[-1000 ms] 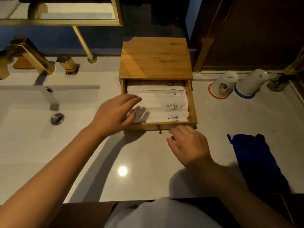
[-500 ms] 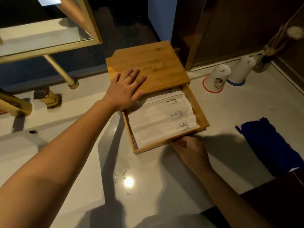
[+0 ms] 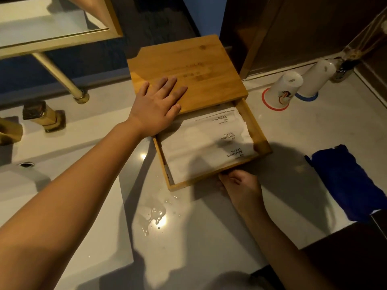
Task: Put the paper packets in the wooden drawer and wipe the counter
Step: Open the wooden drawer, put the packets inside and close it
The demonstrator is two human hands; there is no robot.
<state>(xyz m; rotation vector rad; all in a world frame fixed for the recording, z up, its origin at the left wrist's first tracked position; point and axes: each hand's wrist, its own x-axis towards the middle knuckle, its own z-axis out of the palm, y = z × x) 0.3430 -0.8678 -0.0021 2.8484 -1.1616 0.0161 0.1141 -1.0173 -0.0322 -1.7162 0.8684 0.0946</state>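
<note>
A wooden drawer box (image 3: pixel 201 65) stands on the pale counter (image 3: pixel 199 233), its drawer (image 3: pixel 258 135) pulled out toward me. White paper packets (image 3: pixel 205 143) printed "BRUSHING TEETH" lie overlapped inside the drawer. My left hand (image 3: pixel 156 106) rests flat, fingers spread, on the box's top near its front left corner. My right hand (image 3: pixel 238 186) sits at the drawer's front edge, fingers curled against the front panel, where the knob is hidden. A dark blue cloth (image 3: pixel 345 181) lies on the counter at the right, untouched.
A puddle of water (image 3: pixel 155 214) glints on the counter just in front of the drawer. Two upturned white cups (image 3: pixel 285 87) stand at the back right. The sink basin (image 3: pixel 52 195) and brass tap parts (image 3: pixel 44 115) are at the left, under a mirror frame.
My left hand left the packets and now presses on the box top. My right hand closed in on the drawer's front edge. My view swung left and tilted, and the drawer has gone in slightly.
</note>
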